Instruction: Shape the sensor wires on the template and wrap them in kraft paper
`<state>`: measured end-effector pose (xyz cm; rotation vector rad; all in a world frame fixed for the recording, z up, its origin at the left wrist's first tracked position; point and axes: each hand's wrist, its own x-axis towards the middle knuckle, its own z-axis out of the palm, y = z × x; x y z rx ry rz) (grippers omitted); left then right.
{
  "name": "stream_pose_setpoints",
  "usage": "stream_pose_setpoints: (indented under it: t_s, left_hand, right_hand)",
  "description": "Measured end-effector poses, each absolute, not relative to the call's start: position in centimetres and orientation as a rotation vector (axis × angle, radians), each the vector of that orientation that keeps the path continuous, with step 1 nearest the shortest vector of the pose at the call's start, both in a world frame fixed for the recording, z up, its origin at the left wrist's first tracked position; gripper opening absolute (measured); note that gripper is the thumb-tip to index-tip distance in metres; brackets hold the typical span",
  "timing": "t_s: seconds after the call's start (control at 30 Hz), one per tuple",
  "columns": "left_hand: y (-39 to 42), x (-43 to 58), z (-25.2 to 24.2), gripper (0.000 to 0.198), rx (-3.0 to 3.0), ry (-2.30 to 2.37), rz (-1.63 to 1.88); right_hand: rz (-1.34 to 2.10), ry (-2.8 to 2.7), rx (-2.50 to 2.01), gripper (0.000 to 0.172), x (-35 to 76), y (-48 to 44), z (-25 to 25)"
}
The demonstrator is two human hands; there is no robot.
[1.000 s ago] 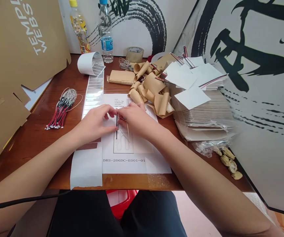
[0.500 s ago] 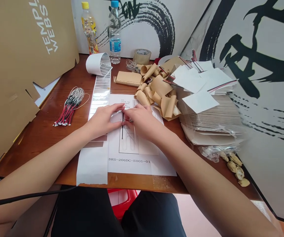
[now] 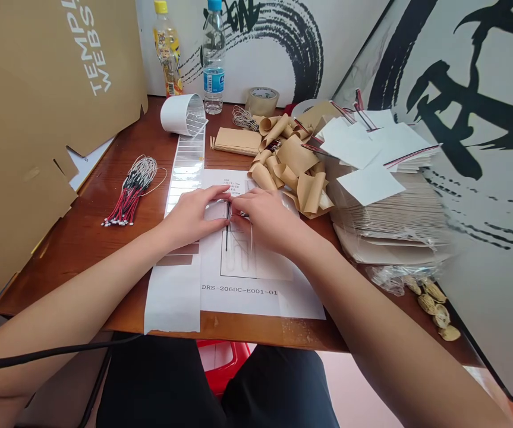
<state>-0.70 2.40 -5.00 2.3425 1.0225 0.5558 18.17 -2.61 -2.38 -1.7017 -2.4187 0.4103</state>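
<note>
A printed sheet (image 3: 239, 300) marked DRS-206DC-E001-01 lies on the table in front of me, a looped outline drawn on it. Over its upper part my right hand (image 3: 267, 217) pinches a thin white wire (image 3: 251, 238), whose loose end curves down past the fingers. My left hand (image 3: 198, 211) rests at the sheet's left side, thumb and forefinger apart, their tips close to the right fingertips. Between the hands a narrow dark strand (image 3: 227, 238) runs down over the drawing. The fingers hide how wire and strand meet.
Left of the sheet runs a label strip (image 3: 173, 303) from a roll (image 3: 180, 114). A wire bundle (image 3: 134, 190) lies farther left. Behind are curled brown papers (image 3: 298, 154), tape (image 3: 262, 101) and two bottles (image 3: 214, 65). A card stack (image 3: 372, 208) stands right, peanut shells (image 3: 438, 312) beside it.
The whole view has shifted slightly, so things appear a little farther right. Both hands keep nearly the same pose over the sheet, and the right fingers still pinch the wire.
</note>
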Motion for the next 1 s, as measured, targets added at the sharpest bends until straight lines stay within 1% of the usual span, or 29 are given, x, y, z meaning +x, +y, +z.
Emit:
stream_pose_setpoints:
  t_s: [0.3, 0.5, 0.6, 0.7, 0.83, 1.0]
  left_hand:
    - [2.1, -0.3, -5.1, 0.059, 2.332, 1.094, 0.624]
    - [2.4, -0.1, -5.5, 0.027, 2.386, 1.115, 0.742]
    - [2.5, 0.0, -5.5, 0.018, 2.392, 1.085, 0.741]
    - [2.5, 0.0, -5.5, 0.017, 2.422, 1.080, 0.732]
    - [2.6, -0.1, -5.5, 0.026, 2.443, 1.081, 0.714]
    - [2.6, -0.2, -5.4, 0.019, 2.482, 1.065, 0.626]
  right_hand:
    - [0.484, -2.373, -1.674, 0.013, 18.5, -2.5, -2.9]
    - [0.446, -2.373, -1.683, 0.013, 18.4, -2.5, -3.2]
    - [0.445, -2.358, -1.681, 0.013, 18.4, -2.5, -3.3]
    - [0.427, -2.339, -1.640, 0.015, 18.6, -2.4, -3.4]
    - [0.394, -2.322, -1.532, 0.017, 19.0, -2.0, -3.7]
    - [0.315, -2.324, -1.507, 0.012, 19.4, -1.8, -3.8]
